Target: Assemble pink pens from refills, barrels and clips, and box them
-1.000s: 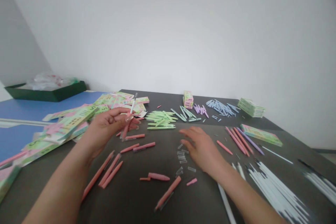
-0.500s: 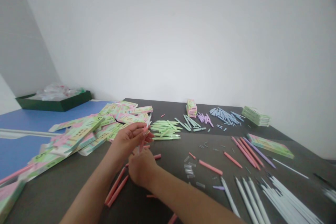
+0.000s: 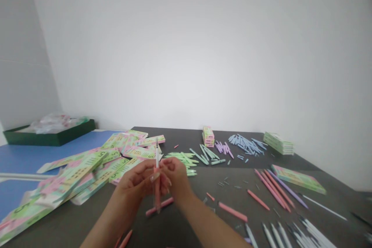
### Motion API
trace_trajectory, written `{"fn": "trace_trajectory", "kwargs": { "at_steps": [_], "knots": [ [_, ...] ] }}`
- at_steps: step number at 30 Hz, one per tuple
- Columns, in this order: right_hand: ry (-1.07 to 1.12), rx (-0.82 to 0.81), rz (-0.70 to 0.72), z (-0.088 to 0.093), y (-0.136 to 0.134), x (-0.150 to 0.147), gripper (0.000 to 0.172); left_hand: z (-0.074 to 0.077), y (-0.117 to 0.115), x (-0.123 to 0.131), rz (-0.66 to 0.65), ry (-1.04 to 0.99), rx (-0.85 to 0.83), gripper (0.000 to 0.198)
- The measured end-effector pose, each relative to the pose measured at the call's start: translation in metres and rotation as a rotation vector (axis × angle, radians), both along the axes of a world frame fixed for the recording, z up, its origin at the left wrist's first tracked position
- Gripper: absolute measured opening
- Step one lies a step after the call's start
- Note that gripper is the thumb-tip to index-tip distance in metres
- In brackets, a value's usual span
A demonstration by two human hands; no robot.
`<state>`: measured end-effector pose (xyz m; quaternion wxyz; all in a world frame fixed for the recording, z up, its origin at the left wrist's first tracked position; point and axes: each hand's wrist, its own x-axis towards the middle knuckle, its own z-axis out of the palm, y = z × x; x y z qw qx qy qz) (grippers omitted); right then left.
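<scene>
A pink pen barrel (image 3: 157, 192) stands almost upright between my two hands, with a white refill (image 3: 157, 155) sticking out of its top, dark tip up. My left hand (image 3: 138, 182) is closed on the barrel, thumb across its front. From the other side, my right hand (image 3: 178, 176) pinches at the barrel's upper end; its fingertips are partly hidden behind the pen. Below them another pink barrel (image 3: 164, 205) lies on the dark table. Light green pen barrels (image 3: 183, 159) lie just behind my right hand.
Printed pen boxes (image 3: 84, 174) are heaped at the left. Blue barrels (image 3: 247, 143), purple barrels (image 3: 223, 148) and stacked boxes (image 3: 208, 136) stand further back. White refills (image 3: 316, 232), pink pens (image 3: 270, 190) and small clear parts (image 3: 223, 183) lie at the right. A green tray (image 3: 49, 137) holds plastic bags.
My right hand has come up from beneath the left to the barrel's upper end. The pen now stands more upright. The view has tilted upward, so the table sits lower.
</scene>
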<state>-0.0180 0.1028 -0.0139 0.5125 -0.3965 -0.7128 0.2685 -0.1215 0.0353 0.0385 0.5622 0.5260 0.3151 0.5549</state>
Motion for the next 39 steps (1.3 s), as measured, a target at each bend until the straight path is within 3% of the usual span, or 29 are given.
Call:
{"fn": "trace_trajectory", "kwargs": {
  "at_steps": [5, 8, 10, 13, 16, 20, 25, 30, 35, 39],
  "knots": [
    [0.348, -0.050, -0.092, 0.034, -0.014, 0.081, 0.029, -0.011, -0.003, 0.016, -0.131, 0.111, -0.028, 0.026],
    [0.573, -0.038, -0.006, 0.052, -0.045, 0.127, 0.025, -0.029, 0.000, 0.033, -0.236, 0.183, -0.037, 0.031],
    [0.610, 0.014, -0.007, 0.058, -0.067, 0.149, 0.021, -0.043, 0.001, 0.046, -0.306, 0.227, -0.048, 0.033],
    [0.592, 0.016, -0.023, 0.054, -0.089, 0.170, 0.018, -0.059, -0.001, 0.060, -0.411, 0.268, -0.071, 0.029],
    [0.557, -0.041, -0.030, 0.039, -0.097, 0.178, 0.018, -0.068, -0.003, 0.065, -0.480, 0.287, -0.096, 0.026],
    [0.499, -0.108, -0.032, 0.026, -0.099, 0.183, 0.017, -0.067, -0.006, 0.067, -0.488, 0.329, -0.112, 0.024],
    [0.470, -0.111, -0.006, 0.027, -0.101, 0.183, 0.016, -0.062, -0.008, 0.071, -0.471, 0.434, -0.157, 0.028],
    [0.501, -0.178, 0.057, 0.027, -0.104, 0.173, 0.015, -0.070, -0.006, 0.070, -0.505, 0.426, -0.137, 0.023],
    [0.435, -0.249, 0.112, 0.021, -0.105, 0.169, 0.013, -0.070, -0.004, 0.070, -0.419, 0.472, -0.105, 0.023],
    [0.437, -0.349, 0.131, 0.021, -0.105, 0.178, 0.016, -0.066, 0.001, 0.068, -0.264, 0.602, 0.008, 0.023]
  ]
}}
